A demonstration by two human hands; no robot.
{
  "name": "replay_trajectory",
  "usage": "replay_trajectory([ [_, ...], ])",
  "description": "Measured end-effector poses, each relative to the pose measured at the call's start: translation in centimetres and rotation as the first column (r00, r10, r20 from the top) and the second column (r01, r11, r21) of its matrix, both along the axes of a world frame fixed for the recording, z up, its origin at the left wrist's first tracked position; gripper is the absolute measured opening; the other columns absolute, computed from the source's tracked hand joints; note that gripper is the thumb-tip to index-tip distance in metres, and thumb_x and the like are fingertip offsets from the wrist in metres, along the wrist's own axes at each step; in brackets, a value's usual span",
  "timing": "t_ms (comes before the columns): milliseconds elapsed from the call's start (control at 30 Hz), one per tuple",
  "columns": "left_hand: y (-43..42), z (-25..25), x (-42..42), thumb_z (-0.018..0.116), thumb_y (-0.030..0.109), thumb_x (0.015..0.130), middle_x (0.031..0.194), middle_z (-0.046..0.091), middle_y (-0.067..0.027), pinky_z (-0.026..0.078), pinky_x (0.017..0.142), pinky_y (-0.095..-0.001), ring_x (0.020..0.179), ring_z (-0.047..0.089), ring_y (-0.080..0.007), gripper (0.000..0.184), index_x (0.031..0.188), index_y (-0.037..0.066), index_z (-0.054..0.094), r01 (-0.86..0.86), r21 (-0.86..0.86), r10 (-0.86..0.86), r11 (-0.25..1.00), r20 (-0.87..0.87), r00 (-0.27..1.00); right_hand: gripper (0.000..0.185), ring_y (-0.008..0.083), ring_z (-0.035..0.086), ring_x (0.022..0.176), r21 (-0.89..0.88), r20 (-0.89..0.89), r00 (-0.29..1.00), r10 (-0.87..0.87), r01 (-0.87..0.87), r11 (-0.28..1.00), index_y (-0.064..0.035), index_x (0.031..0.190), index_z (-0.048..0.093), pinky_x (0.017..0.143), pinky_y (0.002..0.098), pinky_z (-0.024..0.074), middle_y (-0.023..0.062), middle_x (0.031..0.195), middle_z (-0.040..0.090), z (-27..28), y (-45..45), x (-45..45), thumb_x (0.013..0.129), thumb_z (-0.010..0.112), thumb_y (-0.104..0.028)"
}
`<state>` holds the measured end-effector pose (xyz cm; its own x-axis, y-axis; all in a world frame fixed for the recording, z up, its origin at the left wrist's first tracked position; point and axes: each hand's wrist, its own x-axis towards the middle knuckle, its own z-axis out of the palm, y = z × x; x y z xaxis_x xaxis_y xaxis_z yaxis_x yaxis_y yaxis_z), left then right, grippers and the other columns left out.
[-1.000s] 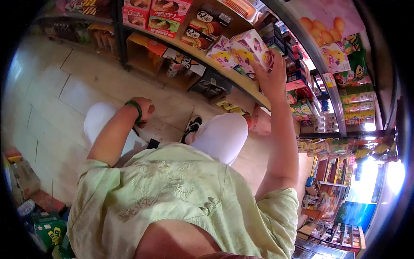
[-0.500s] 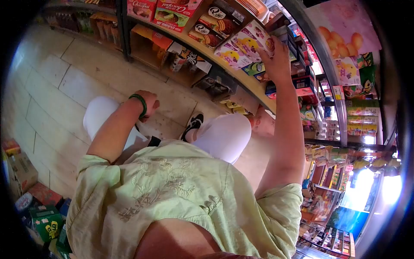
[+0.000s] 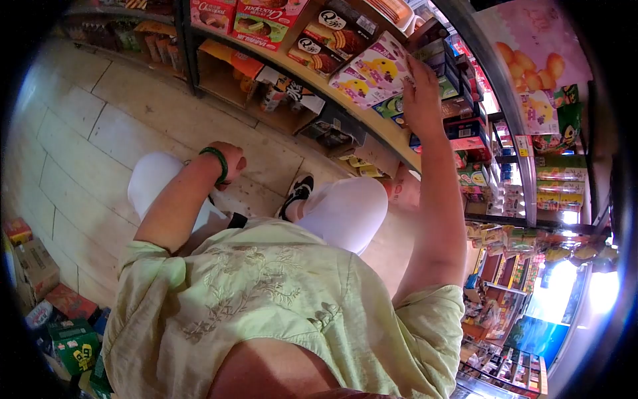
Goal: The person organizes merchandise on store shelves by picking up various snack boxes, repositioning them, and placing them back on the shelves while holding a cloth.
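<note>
White boxes (image 3: pixel 381 65) with purple patterns and yellow cartoon figures

The white printed boxes with yellow and purple pictures (image 3: pixel 375 73) look like smooth paper card with a slight sheen. The pale green embroidered shirt (image 3: pixel 266 286) is soft, creased cloth, its stitching raised; the white trousers (image 3: pixel 342 209) are matt cloth. The beige floor tiles (image 3: pixel 139 133) look smooth, faintly glossy.
</note>
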<state>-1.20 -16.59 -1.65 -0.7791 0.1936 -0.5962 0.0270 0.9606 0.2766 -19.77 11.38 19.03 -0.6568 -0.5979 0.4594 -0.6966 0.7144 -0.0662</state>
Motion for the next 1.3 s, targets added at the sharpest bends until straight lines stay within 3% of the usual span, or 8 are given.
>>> replay_trajectory([
  [100,0.0,0.5,-0.2,0.065,0.014,0.063,0.089,0.065,-0.011,0.048,0.076,-0.0353,0.087,0.061,-0.026,0.023,0.086,0.013,0.062,0.032,-0.011,-0.032,0.999,0.012,0.999,0.047,0.0411,0.044,0.113,0.01,0.009,1.0,-0.02,0.02,1.0,-0.0113,0.128,0.044,0.095,0.044,0.0385,0.0255,0.126,0.041,0.0,-0.1,0.3,0.082,0.046,0.0],
  [167,-0.3,-0.1,-0.4,0.052,0.031,0.076,0.095,0.062,-0.015,0.046,0.079,-0.0402,0.088,0.06,-0.0307,0.03,0.094,0.007,0.059,0.15,-0.013,-0.149,0.989,0.061,0.987,0.048,0.0408,0.043,0.115,0.023,0.004,1.0,0.005,-0.005,1.0,-0.0126,0.129,0.042,0.096,0.044,0.0384,0.0246,0.129,0.037,-0.1,0.1,0.2,0.083,0.044,0.001],
  [500,-0.6,-0.5,-0.2,0.055,0.038,0.073,0.096,0.063,-0.0133,0.046,0.083,-0.0386,0.093,0.059,-0.0298,0.041,0.101,0.008,0.06,0.039,0.017,-0.041,0.999,0.11,0.993,0.051,0.0383,0.04,0.118,-0.042,0.016,0.999,-0.039,0.04,0.998,-0.008,0.129,0.042,0.099,0.0395,0.0341,0.0224,0.129,0.04,-0.2,-0.6,1.4,0.08,0.04,0.005],
  [600,-0.8,-0.8,-0.2,0.057,0.04,0.071,0.098,0.063,-0.0135,0.046,0.083,-0.0387,0.093,0.059,-0.03,0.045,0.103,0.008,0.06,0.037,0.031,-0.04,0.999,0.086,0.996,0.062,0.0367,0.037,0.123,-0.006,0.018,0.997,-0.069,0.069,0.998,-0.0155,0.134,0.037,0.1,0.0396,0.0359,0.0203,0.136,0.032,-0.6,-0.4,1.3,0.077,0.042,0.009],
  [1000,-0.7,-0.1,0.3,0.051,0.031,0.074,0.099,0.063,-0.0153,0.047,0.083,-0.0405,0.092,0.061,-0.0293,0.035,0.098,0.008,0.062,0.055,0.007,-0.056,0.998,0.054,0.997,0.054,0.0384,0.042,0.117,-0.047,-0.023,0.995,-0.102,0.101,0.994,-0.0109,0.132,0.039,0.094,0.0412,0.0397,0.02,0.132,0.038,-0.2,-1.8,3.2,0.08,0.039,0.005],
  [1067,-1.1,-0.9,0.4,0.051,0.031,0.074,0.094,0.064,-0.0152,0.048,0.081,-0.0396,0.09,0.061,-0.0297,0.032,0.095,0.01,0.063,0.023,0.102,-0.02,0.995,-0.024,1.0,0.053,0.0375,0.046,0.114,0.003,0.089,0.937,-0.337,0.338,0.941,-0.0095,0.131,0.038,0.089,0.042,0.0431,0.0188,0.132,0.04,0.8,-3.1,4.9,0.079,0.041,0.004],
  [1167,-0.6,0.5,0.0,0.054,0.028,0.072,0.094,0.064,-0.0145,0.048,0.08,-0.0382,0.09,0.06,-0.03,0.03,0.096,0.012,0.063,0.071,0.014,-0.072,0.997,0.102,0.992,0.048,0.0356,0.051,0.108,-0.141,-0.144,0.97,-0.197,0.177,0.974,-0.0077,0.125,0.044,0.085,0.0424,0.0449,0.0184,0.123,0.048,0.5,-3.7,6.4,0.078,0.044,0.003],
  [1300,-0.2,0.1,0.0,0.071,0.007,0.056,0.088,0.065,-0.008,0.049,0.072,-0.0364,0.084,0.062,-0.0243,0.031,0.085,0.014,0.062,0.076,-0.025,-0.073,0.997,0.076,0.994,0.035,0.0351,0.055,0.099,-0.003,-0.013,1.0,-0.022,0.022,1.0,-0.0055,0.108,0.054,0.083,0.0411,0.0471,0.0176,0.107,0.057,-2.6,-4.1,6.6,0.074,0.051,0.001],
])
